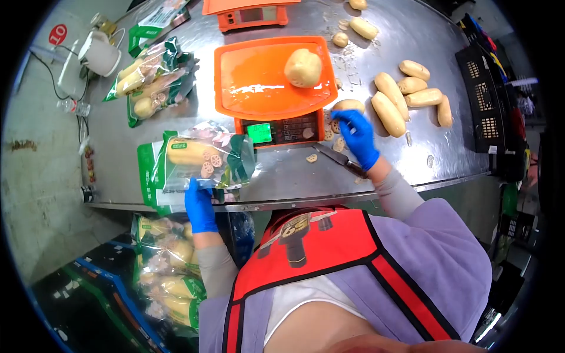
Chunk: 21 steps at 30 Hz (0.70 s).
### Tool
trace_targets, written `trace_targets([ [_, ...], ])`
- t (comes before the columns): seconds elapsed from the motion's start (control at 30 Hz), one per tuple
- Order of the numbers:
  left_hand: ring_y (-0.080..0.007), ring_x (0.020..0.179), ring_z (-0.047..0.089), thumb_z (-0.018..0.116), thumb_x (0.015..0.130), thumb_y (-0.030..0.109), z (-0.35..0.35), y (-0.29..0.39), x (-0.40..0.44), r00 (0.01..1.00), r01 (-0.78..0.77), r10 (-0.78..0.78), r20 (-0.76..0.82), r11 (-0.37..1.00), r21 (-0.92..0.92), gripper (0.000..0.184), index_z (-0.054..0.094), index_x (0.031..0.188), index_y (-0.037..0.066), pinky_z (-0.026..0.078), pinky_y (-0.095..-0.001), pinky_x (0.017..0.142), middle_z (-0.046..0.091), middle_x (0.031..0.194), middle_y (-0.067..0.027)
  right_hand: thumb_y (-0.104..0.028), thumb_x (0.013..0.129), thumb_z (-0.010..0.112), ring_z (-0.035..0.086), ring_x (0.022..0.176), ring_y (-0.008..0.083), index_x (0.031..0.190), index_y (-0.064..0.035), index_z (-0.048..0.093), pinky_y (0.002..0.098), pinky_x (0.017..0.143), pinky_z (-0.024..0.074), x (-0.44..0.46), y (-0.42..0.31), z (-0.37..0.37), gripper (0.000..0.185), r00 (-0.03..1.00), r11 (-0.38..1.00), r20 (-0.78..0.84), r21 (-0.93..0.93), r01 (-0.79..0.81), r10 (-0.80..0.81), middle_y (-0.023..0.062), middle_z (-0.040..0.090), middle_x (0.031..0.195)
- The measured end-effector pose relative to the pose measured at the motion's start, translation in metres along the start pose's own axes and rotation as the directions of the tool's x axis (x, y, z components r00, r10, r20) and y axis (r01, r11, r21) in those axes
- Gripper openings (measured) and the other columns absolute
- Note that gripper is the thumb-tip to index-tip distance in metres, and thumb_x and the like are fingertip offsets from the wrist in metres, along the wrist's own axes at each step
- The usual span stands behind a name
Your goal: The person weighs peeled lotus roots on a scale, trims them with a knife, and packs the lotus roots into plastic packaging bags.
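My left hand, in a blue glove, is closed on the lower edge of a clear and green plastic bag. Inside the bag lie a lotus root and several cut slices. My right hand, also gloved in blue, has its fingers bent at the lotus root slices beside the scale. What those fingers hold, if anything, is hidden. A knife lies just below, its handle close to my right wrist. On the orange scale pan rests a thick lotus root piece.
Several lotus roots lie on the metal table at right, by a black crate. Filled bags stand at the back left. More filled bags sit below the table edge. A second orange scale is behind.
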<state>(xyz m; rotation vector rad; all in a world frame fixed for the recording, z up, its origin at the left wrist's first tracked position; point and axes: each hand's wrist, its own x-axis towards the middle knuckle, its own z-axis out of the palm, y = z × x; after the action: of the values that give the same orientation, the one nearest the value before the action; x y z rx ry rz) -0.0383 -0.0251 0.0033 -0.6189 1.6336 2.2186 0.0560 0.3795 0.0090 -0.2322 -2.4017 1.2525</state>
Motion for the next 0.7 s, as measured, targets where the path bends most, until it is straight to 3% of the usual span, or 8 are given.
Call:
trace_targets([
  [0.07, -0.0131, 0.064, 0.054, 0.052, 0.089, 0.039, -0.005, -0.003, 0.003, 1.0, 0.021, -0.022, -0.002, 0.998, -0.054, 0.028, 0.055, 0.096, 0.012, 0.041, -0.0268, 0.044, 0.059, 0.078, -0.0019, -0.011, 0.071, 0.066, 0.055, 0.107, 0.0281, 0.117, -0.0114, 0.056, 0.0395, 0.09, 0.0444, 0.016, 0.028, -0.036, 0.047, 0.988, 0.905, 0.075, -0.397, 0.151, -0.132, 0.0122, 0.057, 0.115],
  [0.17, -0.0148, 0.065, 0.054, 0.048, 0.091, 0.043, 0.004, -0.001, 0.0, 0.997, 0.044, -0.048, -0.06, 0.997, -0.063, 0.033, 0.055, 0.095, 0.011, 0.042, -0.0267, 0.054, 0.059, 0.078, -0.0029, -0.016, 0.066, 0.07, 0.047, 0.116, 0.0328, 0.132, -0.0159, 0.042, 0.0412, 0.099, 0.0384, 0.024, 0.057, -0.046, 0.071, 0.958, 0.835, 0.284, -0.515, 0.195, -0.048, 0.0146, 0.047, 0.128],
  [0.3, -0.0174, 0.061, 0.051, 0.04, 0.094, 0.048, -0.01, 0.002, -0.009, 0.99, 0.071, -0.073, 0.118, 0.997, 0.025, 0.045, 0.056, 0.083, 0.008, 0.039, -0.0271, 0.055, 0.059, 0.073, -0.0083, -0.023, 0.074, 0.069, 0.052, 0.111, 0.0295, 0.131, -0.0144, 0.044, 0.0383, 0.095, 0.0416, 0.03, 0.064, -0.049, 0.063, 0.953, 0.924, 0.259, -0.379, -0.047, 0.155, 0.0139, 0.052, 0.122],
  [0.4, -0.0179, 0.056, 0.05, 0.033, 0.095, 0.052, -0.016, 0.0, -0.021, 0.983, 0.052, -0.067, 0.173, 0.994, 0.092, 0.057, 0.056, 0.07, 0.007, 0.037, -0.027, 0.051, 0.059, 0.067, -0.0109, -0.029, 0.083, 0.062, 0.055, 0.107, 0.0249, 0.13, -0.0081, 0.045, 0.035, 0.091, 0.0438, 0.012, 0.039, -0.055, 0.054, 0.874, 0.933, 0.338, -0.03, -0.36, 0.348, 0.0136, 0.054, 0.12],
  [0.47, -0.0177, 0.055, 0.051, 0.032, 0.095, 0.051, -0.028, -0.008, -0.016, 0.991, 0.09, -0.103, 0.086, 0.985, 0.146, 0.057, 0.058, 0.071, 0.006, 0.037, -0.0264, 0.05, 0.061, 0.07, -0.011, -0.037, 0.091, 0.051, 0.057, 0.105, 0.0227, 0.13, -0.0023, 0.042, 0.0329, 0.089, 0.0459, -0.004, 0.027, -0.057, 0.053, 0.673, 0.501, 0.662, 0.482, -0.719, 0.329, 0.014, 0.055, 0.119],
  [0.53, -0.0165, 0.055, 0.053, 0.033, 0.096, 0.048, -0.034, -0.012, -0.015, 0.985, 0.093, -0.114, 0.126, 0.982, 0.162, 0.055, 0.059, 0.073, 0.005, 0.036, -0.0242, 0.05, 0.062, 0.07, -0.0116, -0.041, 0.094, 0.043, 0.059, 0.099, 0.0224, 0.13, -0.0005, 0.04, 0.0311, 0.08, 0.0494, -0.016, -0.011, -0.033, 0.054, 0.706, 0.17, 0.587, 0.709, -0.685, 0.396, 0.0135, 0.06, 0.11],
  [0.57, -0.0158, 0.055, 0.052, 0.035, 0.096, 0.046, -0.028, -0.009, -0.018, 0.99, 0.114, -0.128, 0.065, 0.977, 0.181, 0.052, 0.059, 0.074, 0.005, 0.036, -0.0239, 0.05, 0.062, 0.069, -0.0108, -0.056, 0.092, 0.034, 0.063, 0.083, 0.0227, 0.132, -0.0078, 0.04, 0.0276, 0.062, 0.0499, -0.01, -0.047, -0.027, 0.063, 0.567, -0.04, 0.638, 0.682, -0.73, 0.52, 0.0133, 0.061, 0.108],
  [0.7, -0.0098, 0.06, 0.054, 0.054, 0.091, 0.03, 0.01, 0.014, -0.057, 0.991, -0.127, 0.131, 0.017, 0.908, 0.399, 0.029, 0.062, 0.079, 0.005, 0.04, -0.0215, 0.054, 0.063, 0.071, -0.0048, -0.06, 0.092, 0.027, 0.065, 0.075, 0.0251, 0.131, -0.0076, 0.041, 0.0244, 0.046, 0.0468, -0.013, -0.043, -0.007, 0.067, 0.613, 0.158, 0.766, 0.592, -0.79, 0.194, 0.0141, 0.062, 0.103],
])
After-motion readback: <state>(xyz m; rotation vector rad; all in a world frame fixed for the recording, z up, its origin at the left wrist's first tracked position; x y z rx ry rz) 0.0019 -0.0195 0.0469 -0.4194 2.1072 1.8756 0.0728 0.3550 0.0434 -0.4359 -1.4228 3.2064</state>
